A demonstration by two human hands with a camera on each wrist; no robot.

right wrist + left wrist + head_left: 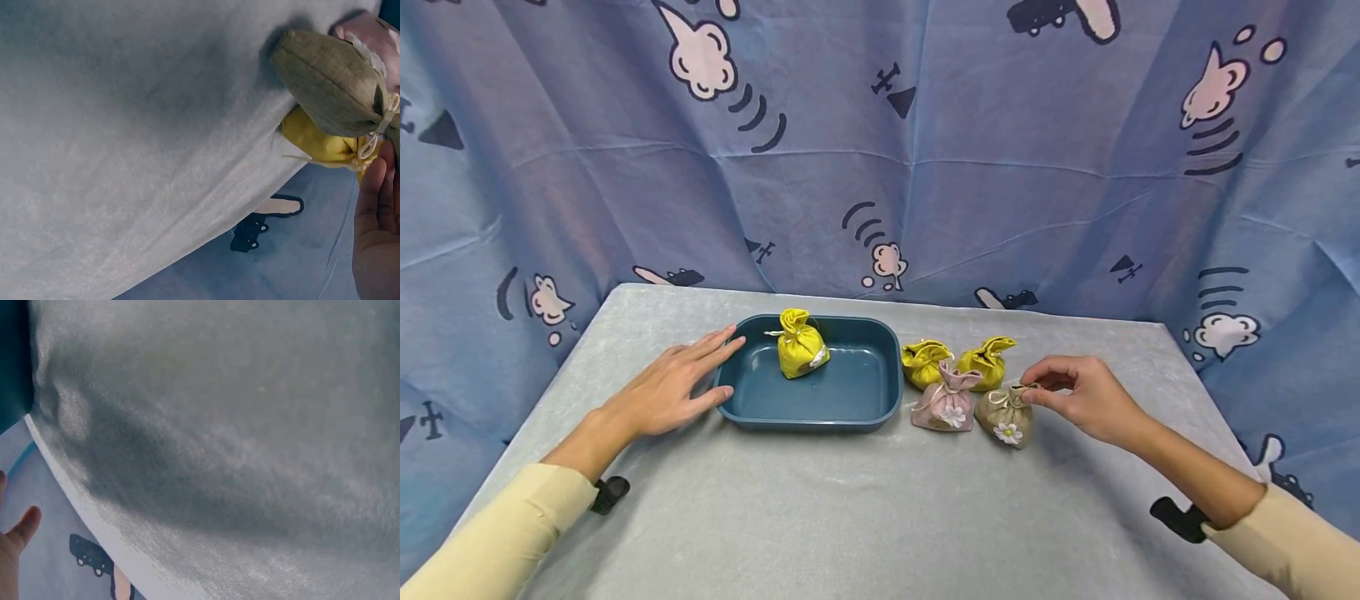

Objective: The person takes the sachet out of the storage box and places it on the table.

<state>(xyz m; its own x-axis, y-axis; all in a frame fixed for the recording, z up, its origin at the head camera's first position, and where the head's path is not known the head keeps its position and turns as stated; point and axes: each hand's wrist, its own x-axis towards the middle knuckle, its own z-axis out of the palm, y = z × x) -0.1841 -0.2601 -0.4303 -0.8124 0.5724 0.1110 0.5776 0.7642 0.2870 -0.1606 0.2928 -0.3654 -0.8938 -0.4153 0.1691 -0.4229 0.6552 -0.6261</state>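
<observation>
My right hand (1078, 398) pinches the gathered neck of a brown drawstring pouch (1004, 421) with a white flower on its front. In the right wrist view the same brown pouch (331, 84) hangs from the fingers, its cord bow near the fingertips. A pink pouch (946, 404) stands just left of it, and two yellow pouches (983, 365) are behind. My left hand (673, 385) lies with straight, spread fingers at the left rim of a dark teal tray (820, 423). Inside that tray sits another yellow pouch (801, 346).
A pale grey cloth covers the table (850, 517). Behind it hangs a blue patterned curtain (820, 208), which also drops along both sides. The tray's right wall stands close to the nearest yellow pouch (923, 364).
</observation>
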